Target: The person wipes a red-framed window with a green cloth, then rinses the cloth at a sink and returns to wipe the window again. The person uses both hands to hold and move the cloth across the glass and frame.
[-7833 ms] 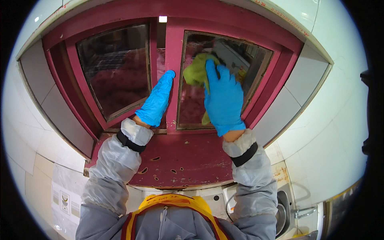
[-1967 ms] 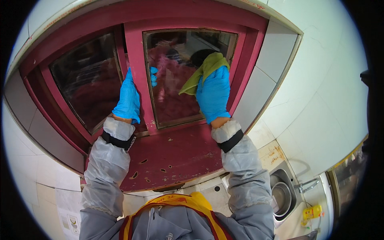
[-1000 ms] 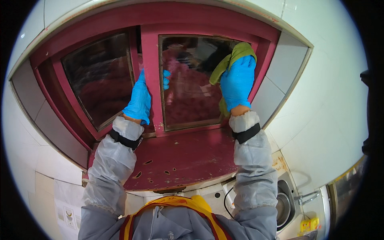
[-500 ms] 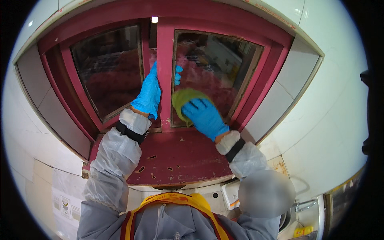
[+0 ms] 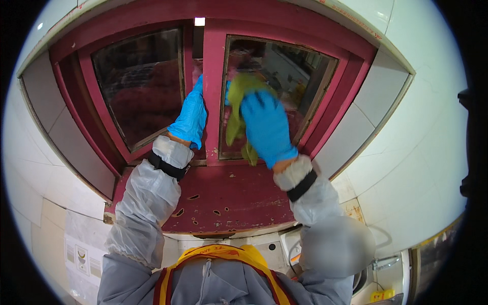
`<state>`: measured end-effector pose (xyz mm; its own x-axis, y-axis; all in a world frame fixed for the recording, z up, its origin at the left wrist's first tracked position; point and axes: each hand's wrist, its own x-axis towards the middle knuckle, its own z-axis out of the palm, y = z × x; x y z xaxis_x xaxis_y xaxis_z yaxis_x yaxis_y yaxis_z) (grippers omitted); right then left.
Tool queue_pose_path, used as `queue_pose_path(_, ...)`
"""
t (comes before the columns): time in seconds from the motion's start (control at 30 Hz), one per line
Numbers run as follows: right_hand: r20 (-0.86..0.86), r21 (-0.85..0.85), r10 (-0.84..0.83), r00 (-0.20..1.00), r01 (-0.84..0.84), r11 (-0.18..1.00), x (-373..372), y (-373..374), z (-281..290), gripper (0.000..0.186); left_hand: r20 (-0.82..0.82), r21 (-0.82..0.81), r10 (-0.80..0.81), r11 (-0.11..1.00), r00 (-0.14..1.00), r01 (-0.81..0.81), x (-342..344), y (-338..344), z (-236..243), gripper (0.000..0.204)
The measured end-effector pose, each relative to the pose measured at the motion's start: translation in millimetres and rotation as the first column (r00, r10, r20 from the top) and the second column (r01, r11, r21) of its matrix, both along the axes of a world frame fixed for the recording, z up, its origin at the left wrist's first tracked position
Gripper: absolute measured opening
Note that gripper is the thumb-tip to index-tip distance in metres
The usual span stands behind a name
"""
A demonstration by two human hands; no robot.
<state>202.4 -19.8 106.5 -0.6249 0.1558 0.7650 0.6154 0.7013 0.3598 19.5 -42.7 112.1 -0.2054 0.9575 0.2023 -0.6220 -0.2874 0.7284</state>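
Observation:
My left hand (image 5: 190,118), in a blue glove, grips the inner edge of the right sash's pink frame (image 5: 214,91); its fingers go behind it, and a bit of blue shows through the glass. With my right hand (image 5: 268,124), gloved in blue too, I press a green cloth (image 5: 235,119) against the upper left part of the right window pane (image 5: 300,76). Part of the cloth hangs below the palm. The fingers and cloth are a little blurred. To the left is the other dark window pane (image 5: 140,91), with a narrow gap between the sashes.
Below the window runs a pink sill (image 5: 223,203) with chipped paint. White tiled walls (image 5: 406,137) stand on both sides. At the lower right are a metal tap (image 5: 386,263) and a yellow container (image 5: 382,295). A printed sheet (image 5: 82,254) hangs at the lower left.
My right hand has moved up the pane with the green cloth, and more of the cloth hangs down. My left hand keeps its place on the frame.

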Motion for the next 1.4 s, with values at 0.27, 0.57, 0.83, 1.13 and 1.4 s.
queue_pose_path(0.27, -0.773, -0.634, -0.169, 0.612, -0.726, 0.267, 48, -22, -66, 0.037, -0.457, 0.169, 0.238, 0.969, 0.857, -0.179, -22, -3, -9, 0.04)
queue_pose_path(0.57, -0.722, -0.606, 0.373, 0.582, -0.793, 0.065, -17, -85, -6, 0.04, -0.644, 0.126, -0.019, 0.983, 0.764, 0.131, -16, -112, -47, 0.054)
queue_pose_path(0.83, 0.069, 0.01, 0.278, 0.958, -0.279, 0.96, -88, -17, 28, 0.026, 0.041, -0.218, 0.043, 0.975, 0.998, -0.033, -83, -146, -41, 0.037)
queue_pose_path(1.13, 0.424, 0.384, 0.004, 0.906, -0.184, 0.905, -104, 40, -3, 0.016, -0.028, 0.044, 0.083, 0.996, 0.996, -0.082, -105, -116, -35, 0.043)
queue_pose_path(1.4, 0.383, 0.45, 0.067, 0.921, -0.249, 0.858, -95, 32, -3, 0.015, -0.169, 0.082, -0.04, 0.995, 0.985, 0.055, -93, -13, 27, 0.045)
